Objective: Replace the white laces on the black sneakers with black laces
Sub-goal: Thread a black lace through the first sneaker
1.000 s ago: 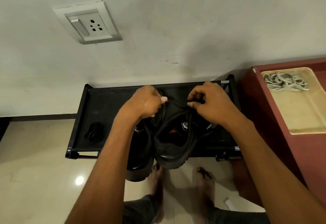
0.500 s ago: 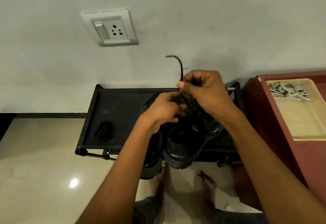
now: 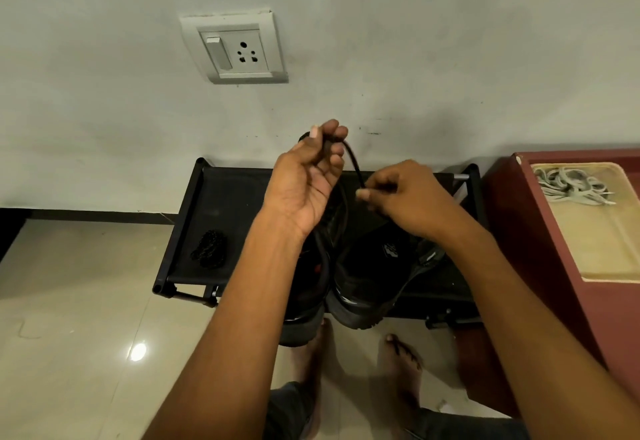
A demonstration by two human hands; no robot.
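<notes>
Two black sneakers stand side by side on a low black rack, heels toward me. A black lace arcs between my hands above the shoes. My left hand is raised, palm toward me, and grips one end of that lace in curled fingers. My right hand pinches the lace lower down, over the right sneaker's tongue. A second black lace lies bundled on the rack's left part. The white laces lie in a beige tray at the right.
The tray sits on a dark red cabinet right of the rack. A wall with a socket plate rises directly behind. My bare feet stand on glossy tile in front of the rack.
My left hand rose from the shoe and now grips the lace end high up. My right hand came down from its raised pull to the shoe's tongue.
</notes>
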